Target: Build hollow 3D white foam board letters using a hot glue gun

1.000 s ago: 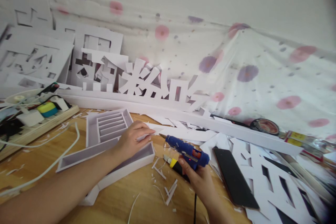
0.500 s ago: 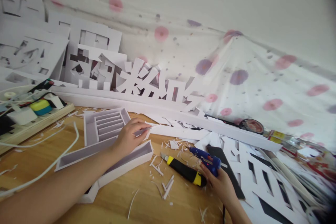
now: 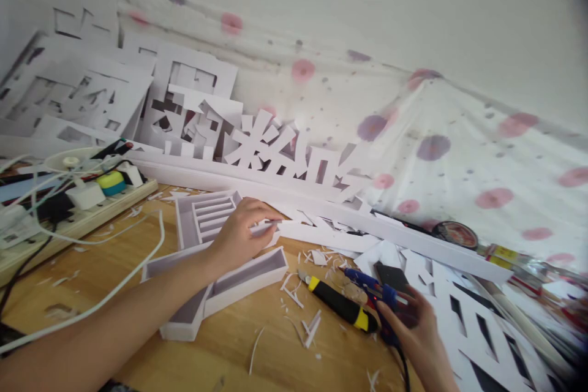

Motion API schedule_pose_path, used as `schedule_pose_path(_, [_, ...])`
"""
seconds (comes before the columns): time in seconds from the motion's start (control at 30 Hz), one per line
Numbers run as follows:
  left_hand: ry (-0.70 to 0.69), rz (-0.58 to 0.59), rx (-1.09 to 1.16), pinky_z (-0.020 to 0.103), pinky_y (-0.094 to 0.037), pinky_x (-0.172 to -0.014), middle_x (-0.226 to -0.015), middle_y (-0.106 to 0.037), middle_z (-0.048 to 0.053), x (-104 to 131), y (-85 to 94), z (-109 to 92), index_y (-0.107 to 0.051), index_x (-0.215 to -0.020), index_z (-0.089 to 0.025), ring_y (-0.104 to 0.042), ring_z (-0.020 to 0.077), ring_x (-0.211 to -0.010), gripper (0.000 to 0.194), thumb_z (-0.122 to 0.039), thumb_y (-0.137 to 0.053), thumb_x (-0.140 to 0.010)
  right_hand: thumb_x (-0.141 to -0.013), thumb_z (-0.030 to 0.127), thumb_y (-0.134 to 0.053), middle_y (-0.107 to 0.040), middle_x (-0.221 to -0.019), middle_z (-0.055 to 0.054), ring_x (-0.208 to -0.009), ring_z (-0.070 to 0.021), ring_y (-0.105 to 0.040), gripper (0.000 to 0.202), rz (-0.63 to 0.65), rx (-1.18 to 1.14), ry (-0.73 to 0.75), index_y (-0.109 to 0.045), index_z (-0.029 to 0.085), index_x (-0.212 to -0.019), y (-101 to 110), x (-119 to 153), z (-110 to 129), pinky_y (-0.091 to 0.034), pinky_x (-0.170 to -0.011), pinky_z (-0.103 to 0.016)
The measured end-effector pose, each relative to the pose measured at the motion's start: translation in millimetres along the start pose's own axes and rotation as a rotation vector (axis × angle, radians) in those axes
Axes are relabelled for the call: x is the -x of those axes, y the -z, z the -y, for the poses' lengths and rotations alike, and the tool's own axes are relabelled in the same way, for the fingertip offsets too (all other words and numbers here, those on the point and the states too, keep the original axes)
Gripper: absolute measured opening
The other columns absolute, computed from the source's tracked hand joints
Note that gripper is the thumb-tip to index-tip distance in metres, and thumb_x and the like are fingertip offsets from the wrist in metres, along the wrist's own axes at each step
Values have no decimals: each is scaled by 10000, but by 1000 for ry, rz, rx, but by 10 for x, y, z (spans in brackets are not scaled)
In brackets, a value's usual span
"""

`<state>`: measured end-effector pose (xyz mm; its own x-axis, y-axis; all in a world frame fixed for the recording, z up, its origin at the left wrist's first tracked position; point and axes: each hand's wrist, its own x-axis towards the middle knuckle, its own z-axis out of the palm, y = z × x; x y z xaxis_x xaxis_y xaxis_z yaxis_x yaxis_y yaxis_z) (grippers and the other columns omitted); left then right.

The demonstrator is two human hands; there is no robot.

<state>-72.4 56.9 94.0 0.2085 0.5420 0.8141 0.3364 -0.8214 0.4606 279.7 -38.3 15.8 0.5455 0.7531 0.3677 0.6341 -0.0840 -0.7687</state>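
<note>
The blue plastic glue gun (image 3: pixel 374 294) lies low over the wooden desk (image 3: pixel 138 269), its long axis running from lower right to upper left, nozzle toward the scattered white offcuts. The right hand (image 3: pixel 416 327) wraps its grip from behind, fingers curled closed around it, wrist coming up from the bottom edge. Just left of it lies a black-and-yellow utility knife (image 3: pixel 337 305), roughly parallel. Further left, the left hand (image 3: pixel 241 236), forearm stretched across the desk, pinches a thin white strip (image 3: pixel 271 225) over a box-walled white foam letter (image 3: pixel 220 263). Flat cut-out characters (image 3: pixel 261 147) lean against a flower-dotted cloth (image 3: pixel 436 153).
</note>
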Motion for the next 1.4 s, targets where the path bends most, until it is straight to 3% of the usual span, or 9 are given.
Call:
schedule_pose_path(0.1, [-71, 73, -34, 362, -481, -780, -823, -648, 25, 29, 92, -48, -657, -906, -211, -562, 177, -836, 187, -89, -583, -785, -594, 616, -682, -582, -1101, -142, -924, -309, -586, 897, -194, 131, 85, -410, 158, -1317, 160, 112, 376, -487, -778, -471])
schedule_pose_path(0.2, [-97, 203, -33, 356, -482, -769, -800, -637, 24, 75, 109, -97, -637, -920, -205, -556, 185, -829, 198, -90, -561, -778, -702, 526, -654, -613, -1018, -94, -925, -280, -602, 688, -13, 74, 345, -433, 220, -1277, 68, 296, 887, -474, -838, -461])
schedule_pose_path(0.33, [-102, 368, -22, 341, -485, -769, -806, -623, 28, 134, 111, -213, -568, -1039, -188, -550, 203, -853, 317, -69, -539, -747, -797, 313, -610, -615, -1049, -75, -972, -228, -598, 653, 366, -58, 693, -298, 244, -1366, -449, 541, 1437, -485, -873, -416])
schedule_pose_path(0.5, [-102, 518, -85, 320, -490, -776, -877, -617, 45, 181, 260, -283, -521, -1115, -192, -559, 219, -901, 444, -31, -557, -703, -770, 135, -540, -583, -904, -60, -843, -220, -579, 613, 361, -23, 846, -343, 206, -1347, -879, 599, 1732, -513, -762, -396])
schedule_pose_path(0.8, [-94, 514, -135, 336, -497, -812, -930, -624, 46, 184, 297, -277, -493, -1186, -206, -584, 213, -917, 471, -54, -557, -746, -687, 126, -604, -574, -993, -81, -898, -235, -569, 547, 424, -45, 794, -457, 225, -1204, -835, 540, 1742, -505, -763, -394])
schedule_pose_path(1.0, [-62, 574, -134, 320, -502, -793, -951, -620, 46, 132, 211, -314, -481, -1222, -230, -587, 216, -945, 528, -51, -576, -734, -719, 72, -510, -626, -785, -3, -765, -180, -601, 497, 470, -142, 698, -455, 209, -1194, -919, 511, 1669, -487, -746, -337])
schedule_pose_path(1.17, [54, 489, -317, 377, -474, -883, -1122, -625, 83, 225, 458, 126, -520, -1218, -236, -576, 240, -1044, 434, -171, -581, -793, -790, 187, -520, -614, -761, -26, -755, -187, -567, 63, 382, -181, 614, -569, 217, -768, -918, 390, 1469, -455, -702, -323])
schedule_pose_path(1.3, [144, 518, -442, 345, -473, -874, -1133, -629, 94, 431, 692, 467, -617, -1119, -215, -588, 252, -1063, 334, -300, -617, -797, -806, 242, -558, -589, -804, -25, -777, -177, -548, 60, 359, -276, 520, -606, 217, -781, -909, 305, 1308, -452, -736, -327])
schedule_pose_path(1.4, [174, 533, -486, 282, -485, -799, -1093, -644, 68, 523, 698, 476, -646, -1060, -219, -634, 207, -941, 263, -344, -570, -841, -811, 259, -573, -582, -819, -29, -804, -177, -554, 72, 361, -358, 456, -621, 213, -784, -918, 267, 1241, -457, -753, -330])
